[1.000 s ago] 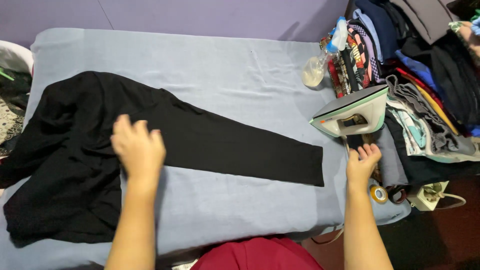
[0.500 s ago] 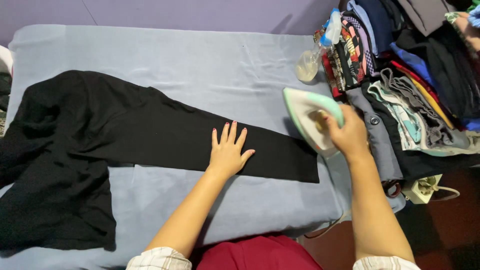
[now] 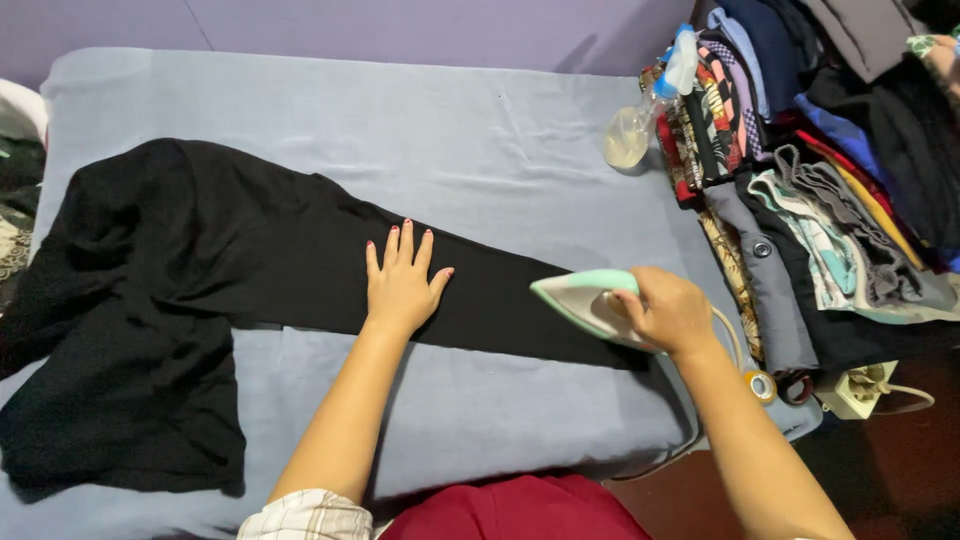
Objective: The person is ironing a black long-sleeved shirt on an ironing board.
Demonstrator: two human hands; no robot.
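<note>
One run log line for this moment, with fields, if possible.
left hand: flat on black garment | right hand: grips mint iron on garment | surface: blue padded table

Your forearms are bare down to both hands. Your left hand has fingernails painted red-pink. A rolled plaid sleeve in white with dark lines sits above your left elbow, and a dark red garment covers your lap.
</note>
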